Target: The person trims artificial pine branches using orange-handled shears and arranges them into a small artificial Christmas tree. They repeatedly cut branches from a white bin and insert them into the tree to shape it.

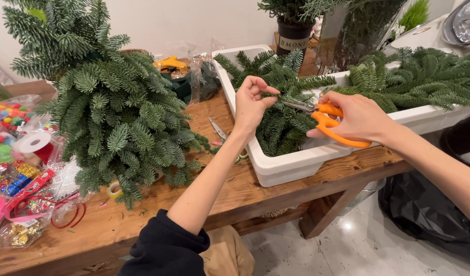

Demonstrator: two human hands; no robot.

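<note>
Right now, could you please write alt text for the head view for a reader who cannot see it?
The left hand pinches a fir sprig while the right hand holds orange-handled scissors at its stem, above a white tub of greenery on a wooden table. A bushy fir arrangement stands to the left.

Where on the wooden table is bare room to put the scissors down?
Bare wood lies on the table between the fir arrangement and the white tub, near the front edge under the left hand. The left end is crowded with ribbons and ornament bags. The right hand holds orange scissors.
</note>
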